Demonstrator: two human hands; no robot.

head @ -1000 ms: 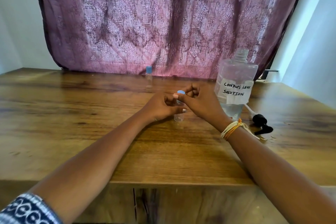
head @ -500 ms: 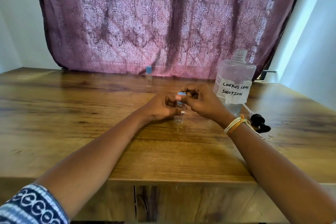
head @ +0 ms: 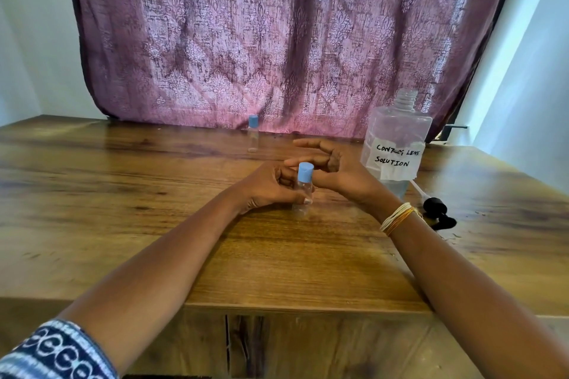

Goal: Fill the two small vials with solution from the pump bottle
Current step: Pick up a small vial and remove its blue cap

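Left hand [head: 268, 186] grips the capped near vial [head: 303, 186] upright on the counter [head: 123, 224]; right hand [head: 335, 164] open beside its cap. Second vial [head: 252, 134] stands behind. Steady the base when uncapping.

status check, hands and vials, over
Left hand gripping near vial, blue cap on. Right hand open, off the cap. Far vial capped, by the curtain. Bottle open, pump lying on table. Nothing blocking.
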